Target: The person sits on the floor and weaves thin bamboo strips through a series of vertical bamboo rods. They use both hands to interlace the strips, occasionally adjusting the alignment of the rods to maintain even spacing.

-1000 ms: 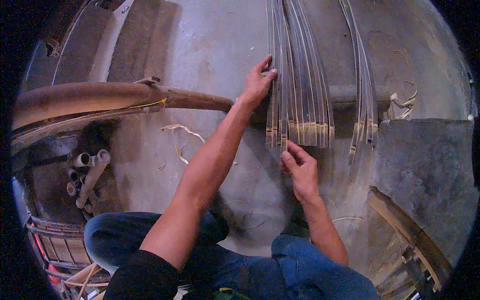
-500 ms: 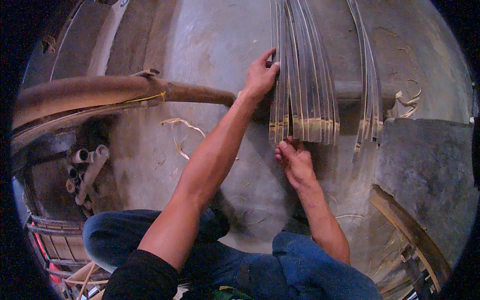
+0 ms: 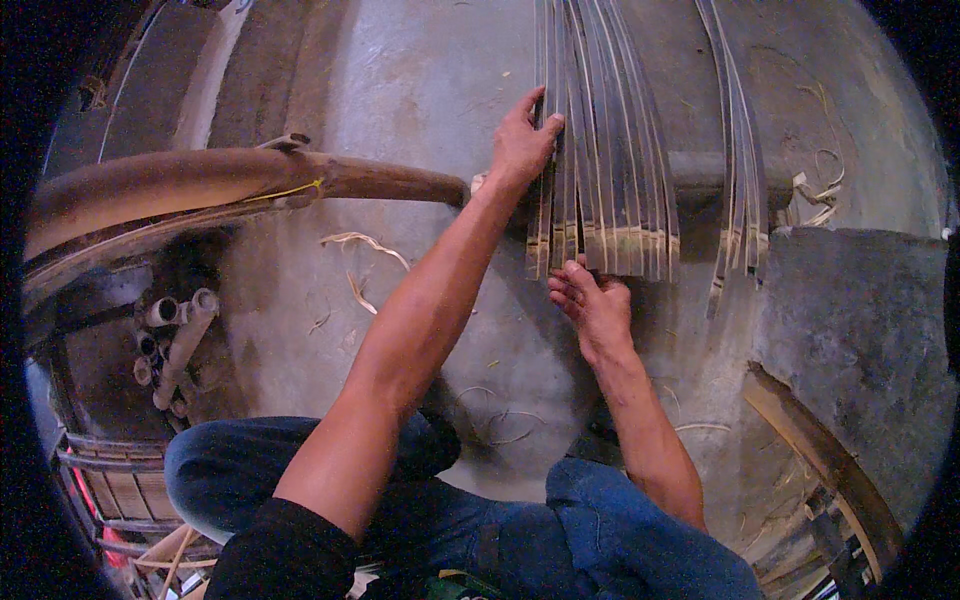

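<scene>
Watching remotely, I see long, flat, dark-grey strips (image 3: 629, 237) fanned across a grey cylindrical bar (image 3: 697, 178). The right hand (image 3: 600, 312) pinches a lower end between thumb and fingers; the left hand (image 3: 522, 152) touches their left edge, its grip unclear. I'd favour light pressure, without twisting.

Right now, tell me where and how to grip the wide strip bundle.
Probably pinch the near ends of the wide strip bundle, top and underside, coming from the person's side: they jut past the cylinder beneath, which seems to prop them up.
</scene>
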`<state>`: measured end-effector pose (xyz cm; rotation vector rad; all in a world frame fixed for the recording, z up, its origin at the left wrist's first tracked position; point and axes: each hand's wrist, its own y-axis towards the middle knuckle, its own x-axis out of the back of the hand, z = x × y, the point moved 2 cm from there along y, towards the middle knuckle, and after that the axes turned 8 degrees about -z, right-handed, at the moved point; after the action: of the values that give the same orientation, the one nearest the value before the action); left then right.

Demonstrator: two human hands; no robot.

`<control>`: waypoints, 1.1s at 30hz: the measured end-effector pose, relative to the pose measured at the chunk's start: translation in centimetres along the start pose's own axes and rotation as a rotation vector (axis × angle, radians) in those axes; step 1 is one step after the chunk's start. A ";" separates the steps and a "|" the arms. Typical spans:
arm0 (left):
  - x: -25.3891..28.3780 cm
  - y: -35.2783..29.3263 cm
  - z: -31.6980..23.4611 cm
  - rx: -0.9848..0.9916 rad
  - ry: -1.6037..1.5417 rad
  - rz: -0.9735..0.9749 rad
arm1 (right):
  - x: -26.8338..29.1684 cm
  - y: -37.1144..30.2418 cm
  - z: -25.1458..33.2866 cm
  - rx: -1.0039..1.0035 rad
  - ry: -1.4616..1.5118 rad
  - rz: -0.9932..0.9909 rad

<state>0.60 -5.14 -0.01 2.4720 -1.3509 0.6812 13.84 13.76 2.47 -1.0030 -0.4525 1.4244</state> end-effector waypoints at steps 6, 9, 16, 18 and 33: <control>-0.7 0.0 -0.4 -0.011 0.021 0.004 | 0.7 0.6 -0.2 0.041 0.028 0.083; -0.4 0.3 0.8 -0.140 0.088 -0.056 | 0.5 -0.3 -0.1 0.028 0.040 0.070; -1.1 -1.1 -2.0 -0.623 0.458 -0.111 | 2.6 -0.3 0.2 0.110 0.071 -0.051; -1.0 -0.7 -1.4 -0.524 0.266 0.020 | 2.4 -0.2 0.0 0.106 0.074 -0.060; -0.6 -1.7 -3.0 -0.526 0.295 -0.009 | 8.3 -3.6 1.8 0.231 0.308 -0.301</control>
<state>0.91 -2.47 2.28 1.8819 -1.2144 0.5692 15.81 22.63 3.81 -0.9037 -0.1953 1.0064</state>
